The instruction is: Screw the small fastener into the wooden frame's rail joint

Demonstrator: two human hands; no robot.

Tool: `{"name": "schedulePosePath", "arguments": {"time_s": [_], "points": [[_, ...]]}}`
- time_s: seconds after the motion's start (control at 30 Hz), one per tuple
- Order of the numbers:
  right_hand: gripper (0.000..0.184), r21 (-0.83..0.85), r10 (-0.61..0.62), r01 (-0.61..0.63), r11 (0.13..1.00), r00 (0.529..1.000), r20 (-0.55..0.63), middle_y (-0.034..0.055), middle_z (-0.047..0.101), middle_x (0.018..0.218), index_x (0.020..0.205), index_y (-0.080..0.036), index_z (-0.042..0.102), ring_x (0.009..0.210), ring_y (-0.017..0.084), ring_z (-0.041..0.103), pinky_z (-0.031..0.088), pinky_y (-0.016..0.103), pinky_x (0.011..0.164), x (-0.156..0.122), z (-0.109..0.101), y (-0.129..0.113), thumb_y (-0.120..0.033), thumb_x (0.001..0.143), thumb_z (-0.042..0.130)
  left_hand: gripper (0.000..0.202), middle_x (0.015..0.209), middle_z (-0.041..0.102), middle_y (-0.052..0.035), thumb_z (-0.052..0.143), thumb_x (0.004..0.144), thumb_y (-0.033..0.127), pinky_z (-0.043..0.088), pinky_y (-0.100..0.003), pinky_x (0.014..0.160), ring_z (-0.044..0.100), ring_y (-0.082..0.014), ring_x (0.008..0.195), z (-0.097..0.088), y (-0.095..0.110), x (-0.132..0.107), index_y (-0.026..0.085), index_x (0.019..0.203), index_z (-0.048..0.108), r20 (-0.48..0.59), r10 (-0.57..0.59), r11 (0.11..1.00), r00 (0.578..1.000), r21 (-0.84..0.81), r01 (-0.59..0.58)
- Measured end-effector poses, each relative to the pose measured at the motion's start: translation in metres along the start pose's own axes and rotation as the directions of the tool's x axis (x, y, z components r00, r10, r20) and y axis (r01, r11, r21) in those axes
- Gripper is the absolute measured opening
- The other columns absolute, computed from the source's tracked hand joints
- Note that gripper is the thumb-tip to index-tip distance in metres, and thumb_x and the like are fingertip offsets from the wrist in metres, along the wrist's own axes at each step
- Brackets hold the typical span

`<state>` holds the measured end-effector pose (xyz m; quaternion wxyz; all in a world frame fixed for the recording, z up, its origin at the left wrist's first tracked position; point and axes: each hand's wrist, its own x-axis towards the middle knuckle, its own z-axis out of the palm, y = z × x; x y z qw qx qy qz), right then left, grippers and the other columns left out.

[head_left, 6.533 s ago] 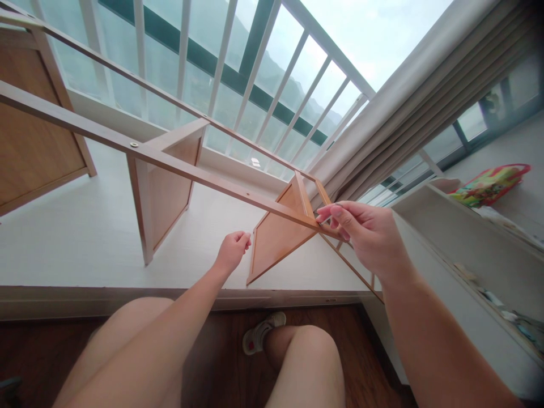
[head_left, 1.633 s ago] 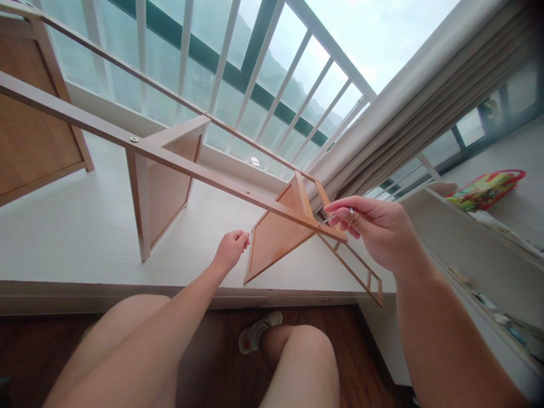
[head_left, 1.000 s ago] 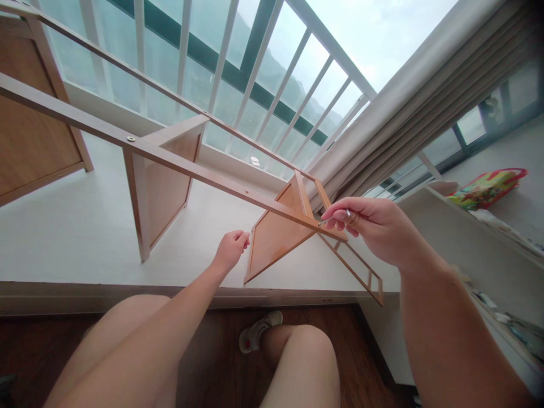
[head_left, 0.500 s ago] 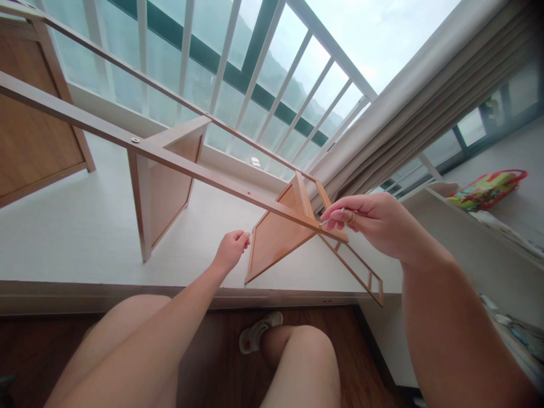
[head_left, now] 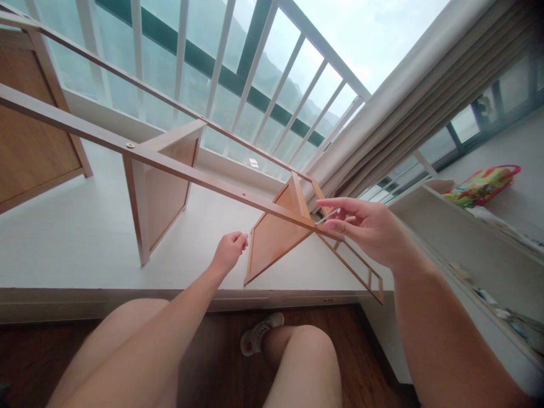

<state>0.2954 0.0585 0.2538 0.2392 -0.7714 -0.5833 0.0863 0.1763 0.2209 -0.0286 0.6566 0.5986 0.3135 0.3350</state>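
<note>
My right hand (head_left: 361, 226) pinches a thin metal hex key (head_left: 326, 216) between thumb and fingers, the index finger stretched out above it. The key's lower tip meets the bolt hole near the right end of the long wooden rail (head_left: 212, 182). Beneath that end stands a slatless wooden panel (head_left: 278, 238), tilted in my view. My left hand (head_left: 230, 249) is closed just left of this panel, its fingertips curled together; whatever they may hold is hidden. Farther left, a second panel (head_left: 168, 198) joins the rail at a brass-coloured fitting (head_left: 130, 145).
The frame rests on a white window ledge (head_left: 102, 238). A third panel (head_left: 36, 113) stands at far left. White railing bars (head_left: 219, 62) and a curtain (head_left: 382, 90) rise behind. A shelf (head_left: 420, 198) with a colourful bag (head_left: 484, 184) is at right. My legs are below the ledge.
The fingers of my right hand have opened somewhat around the hex key, the index finger straightening. The key's tip stays at the rail's end. My left hand has barely moved.
</note>
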Motion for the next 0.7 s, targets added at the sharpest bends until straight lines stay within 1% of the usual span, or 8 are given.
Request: {"name": "schedulePosePath", "arguments": {"time_s": [0.17, 0.27, 0.37, 0.43, 0.53, 0.6, 0.67, 0.7], "points": [[0.049, 0.016, -0.075, 0.081, 0.997, 0.972, -0.221, 0.0034, 0.064, 0.084, 0.12, -0.02, 0.064, 0.076, 0.016, 0.058, 0.048, 0.025, 0.063, -0.026, -0.001, 0.005, -0.045, 0.078, 0.07, 0.034, 0.056, 0.05, 0.0015, 0.05, 0.083, 0.043, 0.032, -0.022, 0.045, 0.045, -0.0105, 0.05, -0.002, 0.003, -0.001, 0.017, 0.061, 0.052, 0.005, 0.003, 1.0, 1.0, -0.005, -0.003], [0.036, -0.005, -0.028, 0.029, 1.0, 0.925, -0.38, 0.0034, 0.064, 0.089, 0.114, -0.022, 0.066, 0.08, 0.016, 0.058, 0.048, 0.026, 0.068, -0.061, 0.004, 0.02, -0.041, 0.083, 0.066, 0.035, 0.055, 0.048, 0.0019, 0.05, 0.084, 0.044, 0.032, -0.023, 0.046, 0.044, -0.0108, 0.05, -0.004, 0.005, -0.009, 0.018, 0.061, 0.052, 0.013, 0.006, 1.0, 1.0, 0.002, -0.006], [0.027, 0.061, 0.109, -0.091, 0.994, 0.87, -0.482, 0.004, 0.065, 0.096, 0.107, -0.023, 0.066, 0.081, 0.018, 0.06, 0.048, 0.03, 0.072, -0.108, 0.026, 0.052, -0.04, 0.087, 0.059, 0.038, 0.052, 0.044, 0.0025, 0.049, 0.085, 0.046, 0.031, -0.024, 0.047, 0.042, -0.0116, 0.049, -0.004, 0.01, -0.03, 0.019, 0.059, 0.049, 0.017, 0.037, 0.997, 0.999, 0.063, -0.038], [0.027, 0.071, 0.212, -0.202, 0.977, 0.873, -0.439, 0.0043, 0.066, 0.096, 0.105, -0.024, 0.066, 0.08, 0.02, 0.06, 0.049, 0.033, 0.074, -0.144, 0.056, 0.082, -0.042, 0.089, 0.054, 0.039, 0.051, 0.04, 0.0025, 0.046, 0.087, 0.046, 0.03, -0.026, 0.048, 0.039, -0.0129, 0.049, -0.004, 0.019, -0.051, 0.02, 0.058, 0.047, -0.016, 0.101, 0.987, 0.995, 0.126, -0.098], [0.03, 0.021, 0.319, -0.33, 0.944, 0.893, -0.317, 0.0065, 0.068, 0.101, 0.104, -0.024, 0.067, 0.093, 0.025, 0.063, 0.05, 0.038, 0.082, -0.196, 0.128, 0.131, -0.041, 0.09, 0.046, 0.04, 0.051, 0.036, 0.0012, 0.041, 0.09, 0.043, 0.03, -0.03, 0.052, 0.037, -0.0153, 0.052, 0.0, 0.036, -0.093, 0.022, 0.056, 0.04, -0.094, 0.285, 0.942, 0.954, 0.212, -0.261], [0.034, -0.105, 0.357, -0.391, 0.914, 0.901, -0.245, 0.0077, 0.067, 0.113, 0.108, -0.028, 0.068, 0.104, 0.03, 0.062, 0.052, 0.042, 0.082, -0.221, 0.185, 0.158, -0.042, 0.082, 0.052, 0.041, 0.054, 0.04, -0.0014, 0.039, 0.091, 0.043, 0.033, -0.033, 0.054, 0.041, -0.0173, 0.055, 0.002, 0.045, -0.126, 0.023, 0.055, 0.04, -0.016, 0.406, 0.895, 0.914, 0.207, -0.395], [0.045, -0.23, 0.36, -0.437, 0.87, 0.88, -0.31, 0.01, 0.06, 0.13, 0.12, -0.027, 0.065, 0.118, 0.035, 0.055, 0.05, 0.046, 0.086, -0.236, 0.232, 0.172, -0.04, 0.078, 0.052, 0.042, 0.057, 0.046, -0.0043, 0.034, 0.091, 0.047, 0.037, -0.036, 0.056, 0.045, -0.0201, 0.058, 0.0, 0.05, -0.16, 0.025, 0.057, 0.043, 0.034, 0.479, 0.86, 0.877, 0.184, -0.477], [0.048, -0.281, 0.34, -0.433, 0.856, 0.883, -0.323, 0.0106, 0.057, 0.133, 0.122, -0.027, 0.064, 0.121, 0.035, 0.053, 0.048, 0.048, 0.09, -0.239, 0.248, 0.173, -0.038, 0.078, 0.051, 0.046, 0.056, 0.046, -0.0056, 0.028, 0.091, 0.052, 0.04, -0.038, 0.057, 0.047, -0.0219, 0.059, -0.004, 0.051, -0.176, 0.026, 0.056, 0.045, 0.085, 0.472, 0.853, 0.877, 0.208, -0.479]]}}
